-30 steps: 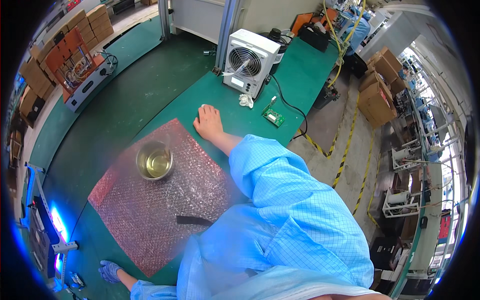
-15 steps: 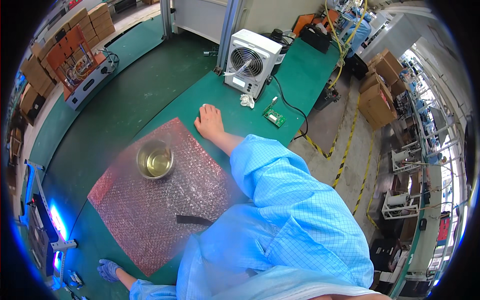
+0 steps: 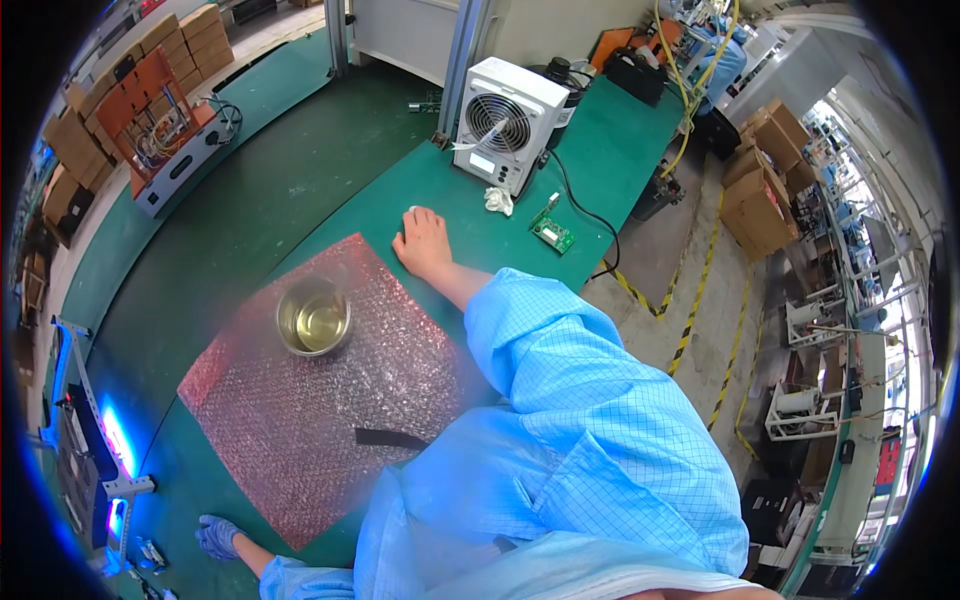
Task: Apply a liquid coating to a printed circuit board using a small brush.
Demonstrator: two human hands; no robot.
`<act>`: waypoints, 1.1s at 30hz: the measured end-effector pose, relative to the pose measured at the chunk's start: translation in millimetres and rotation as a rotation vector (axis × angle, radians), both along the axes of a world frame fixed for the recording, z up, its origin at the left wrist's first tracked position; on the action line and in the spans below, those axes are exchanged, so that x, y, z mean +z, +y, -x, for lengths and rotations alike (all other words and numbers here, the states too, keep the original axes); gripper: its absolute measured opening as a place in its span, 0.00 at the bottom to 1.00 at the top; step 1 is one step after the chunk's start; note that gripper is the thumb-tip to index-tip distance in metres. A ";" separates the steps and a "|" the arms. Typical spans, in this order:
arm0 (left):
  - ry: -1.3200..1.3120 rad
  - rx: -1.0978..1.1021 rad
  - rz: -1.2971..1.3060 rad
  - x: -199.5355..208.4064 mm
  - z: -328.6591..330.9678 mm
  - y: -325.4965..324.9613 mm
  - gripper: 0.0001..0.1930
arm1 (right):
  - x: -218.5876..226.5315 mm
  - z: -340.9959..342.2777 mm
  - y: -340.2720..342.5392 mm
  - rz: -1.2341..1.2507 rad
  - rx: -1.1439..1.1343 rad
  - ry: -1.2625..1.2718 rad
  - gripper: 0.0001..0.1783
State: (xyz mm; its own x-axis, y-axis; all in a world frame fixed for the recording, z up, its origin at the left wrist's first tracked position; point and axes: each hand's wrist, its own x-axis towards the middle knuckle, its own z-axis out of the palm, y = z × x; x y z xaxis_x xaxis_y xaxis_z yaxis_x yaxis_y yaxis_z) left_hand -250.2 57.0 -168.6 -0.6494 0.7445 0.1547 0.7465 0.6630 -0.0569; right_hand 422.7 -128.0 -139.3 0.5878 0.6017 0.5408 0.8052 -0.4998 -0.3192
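Note:
My right hand (image 3: 422, 242) rests bare on the green table, its fingers stretched out and slightly bent; a small white spot shows at a fingertip. My left hand (image 3: 217, 538), in a bluish-grey glove, lies at the lower left with its fingers spread on the table surface. Between my hands lies a pink bubble-wrap sheet (image 3: 320, 430). On it stands a round clear cup (image 3: 313, 318) of pale yellow liquid. A dark strip (image 3: 388, 438) lies across the sheet near my body, one end hidden by my blue gown.
A white fan unit (image 3: 507, 122) stands beyond my right hand, beside crumpled white tissue (image 3: 498, 201). Its black cable runs past a green circuit board (image 3: 553, 235). A metal frame with blue lights (image 3: 117, 445) stands at left. Cardboard boxes (image 3: 757, 205) sit on the floor at right.

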 end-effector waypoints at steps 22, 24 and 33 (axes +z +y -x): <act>0.031 -0.028 -0.019 5.0 -4.6 -3.4 0.31 | -0.5 0.4 -0.2 0.006 -0.005 -0.015 0.16; 0.000 -0.019 0.000 4.0 -2.7 -1.8 0.32 | -0.8 0.1 -0.1 0.012 -0.004 -0.009 0.17; 0.032 -0.031 -0.024 -3.0 2.3 -1.0 0.32 | -1.8 -0.1 0.1 0.032 -0.010 0.000 0.17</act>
State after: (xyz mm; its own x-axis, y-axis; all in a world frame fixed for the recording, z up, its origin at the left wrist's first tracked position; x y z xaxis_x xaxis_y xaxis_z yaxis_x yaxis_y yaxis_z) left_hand -252.5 56.0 -171.6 -0.6201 0.7603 0.1935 0.7650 0.6407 -0.0656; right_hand 422.8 -127.9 -141.1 0.5942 0.6126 0.5212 0.7999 -0.5177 -0.3034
